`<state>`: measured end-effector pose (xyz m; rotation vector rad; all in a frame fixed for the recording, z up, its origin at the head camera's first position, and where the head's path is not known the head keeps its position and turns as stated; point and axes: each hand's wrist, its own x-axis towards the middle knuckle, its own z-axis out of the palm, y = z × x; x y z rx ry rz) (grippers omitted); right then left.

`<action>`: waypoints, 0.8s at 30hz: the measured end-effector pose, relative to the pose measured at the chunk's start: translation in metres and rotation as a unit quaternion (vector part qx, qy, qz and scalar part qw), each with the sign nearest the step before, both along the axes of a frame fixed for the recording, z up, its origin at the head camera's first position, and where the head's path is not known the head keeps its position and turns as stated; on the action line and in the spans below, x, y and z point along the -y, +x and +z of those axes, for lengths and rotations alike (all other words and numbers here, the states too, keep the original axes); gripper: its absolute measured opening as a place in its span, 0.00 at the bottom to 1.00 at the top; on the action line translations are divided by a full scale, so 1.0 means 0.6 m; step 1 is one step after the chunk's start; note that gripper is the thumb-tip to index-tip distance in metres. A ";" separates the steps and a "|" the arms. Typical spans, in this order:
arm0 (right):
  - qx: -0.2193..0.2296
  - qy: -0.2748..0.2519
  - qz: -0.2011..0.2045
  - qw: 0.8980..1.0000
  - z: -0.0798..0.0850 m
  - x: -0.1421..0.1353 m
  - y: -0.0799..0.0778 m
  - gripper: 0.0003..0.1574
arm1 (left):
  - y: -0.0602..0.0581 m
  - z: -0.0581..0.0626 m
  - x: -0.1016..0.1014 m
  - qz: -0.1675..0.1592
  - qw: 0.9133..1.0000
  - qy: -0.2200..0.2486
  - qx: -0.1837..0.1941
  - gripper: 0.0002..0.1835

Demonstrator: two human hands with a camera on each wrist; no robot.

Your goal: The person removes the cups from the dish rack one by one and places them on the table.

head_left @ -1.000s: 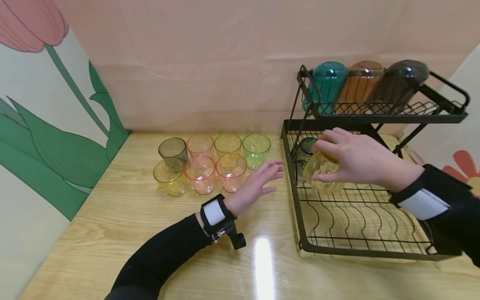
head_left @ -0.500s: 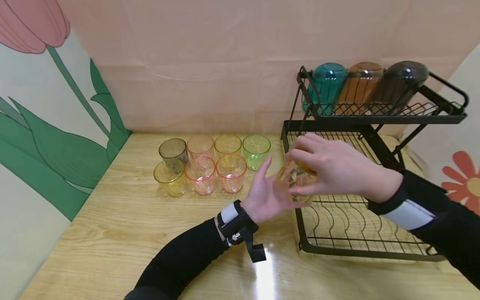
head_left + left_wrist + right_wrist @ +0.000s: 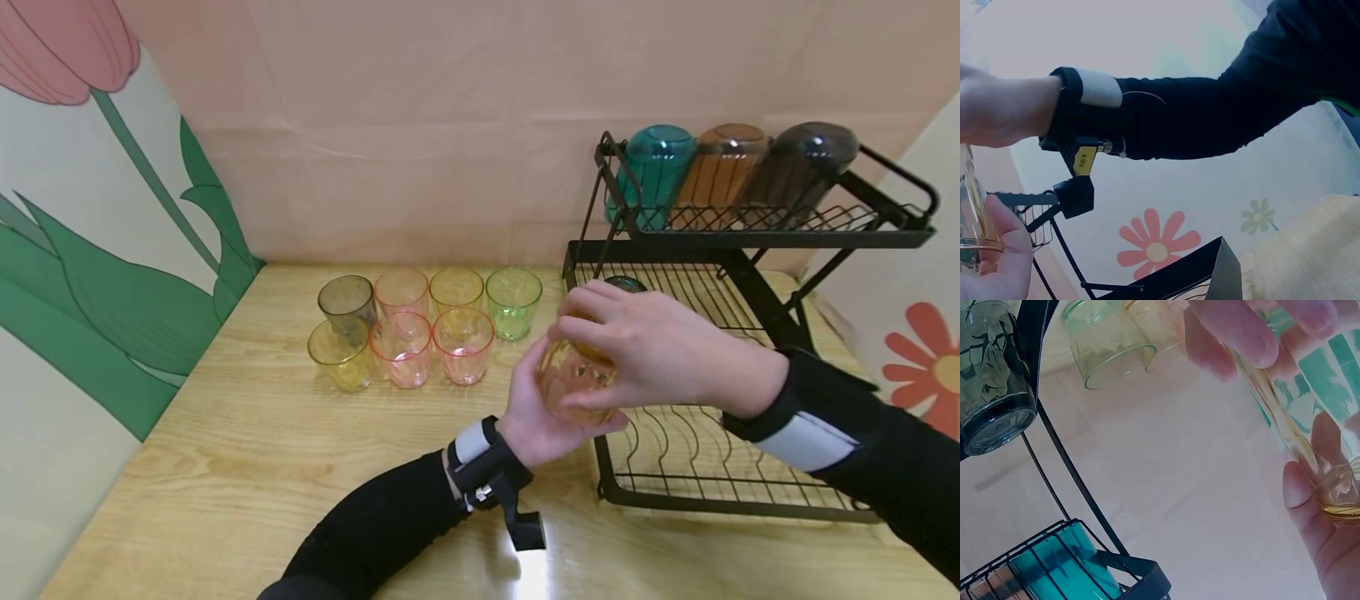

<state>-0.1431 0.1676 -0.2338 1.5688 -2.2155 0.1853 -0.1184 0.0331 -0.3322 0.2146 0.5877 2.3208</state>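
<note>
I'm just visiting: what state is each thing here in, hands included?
Held yellow glass: between both hands
Left hand: cupped around it
Right hand: gripping it
Gray glass: upright
Green glass: upright
Two other yellow glasses: upright
Three pink glasses: upright
Teal glass: upside down
Brown glass: upside down
Black glass: upside down
Lower-tier dark glass: upside down, partly hidden
Black rack: standing

Yellow-tinted tumbler (image 3: 568, 375) was see-thru & glossy, glass or clear plastic, couldn't tell which; green tumbler (image 3: 513, 307) had similar sheen, smooth rim; teal tumbler (image 3: 656, 167) was shiny, smooth-based; two-tier dish rack (image 3: 720, 505) looked like blk-coated metal wire, satin; tabletop (image 3: 255, 475) was pale wood or wood-effect, smooth, w/ bright glare; pink backdrop (image 3: 412, 108) looked matt, creased, cloth or paper; L sleeve (image 3: 382, 521) was matt blk cloth; R wrist strap (image 3: 806, 383) looked fabric-like, matt.
</note>
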 end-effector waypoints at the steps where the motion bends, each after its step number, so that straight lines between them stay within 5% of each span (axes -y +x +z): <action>1: -0.001 0.001 -0.001 1.000 -0.001 0.000 0.000 0.30 | 0.001 -0.001 -0.001 0.004 1.000 0.000 0.003 0.32; 10: 0.027 -0.029 -0.010 0.999 -0.010 -0.016 0.000 0.40 | -0.018 -0.004 0.012 0.023 0.998 -0.066 -0.009 0.35; 15: 0.050 -0.063 -0.031 0.996 -0.021 -0.044 -0.004 0.41 | -0.043 -0.009 0.036 0.045 0.989 -0.135 -0.035 0.39; 16: 0.050 -0.068 -0.036 0.996 -0.024 -0.050 -0.005 0.41 | -0.062 -0.029 0.039 0.049 0.987 -0.145 -0.060 0.40; 22: 0.074 -0.058 -0.105 0.990 -0.046 -0.091 -0.014 0.41 | -0.085 -0.009 0.071 0.086 0.962 -0.198 -0.168 0.34; 23: 0.080 -0.053 -0.121 0.988 -0.050 -0.098 -0.015 0.42 | -0.074 0.016 0.078 0.088 0.958 -0.208 -0.175 0.33; 24: 0.085 -0.048 -0.136 0.986 -0.054 -0.105 -0.017 0.42 | -0.076 0.021 0.083 0.092 0.955 -0.212 -0.187 0.32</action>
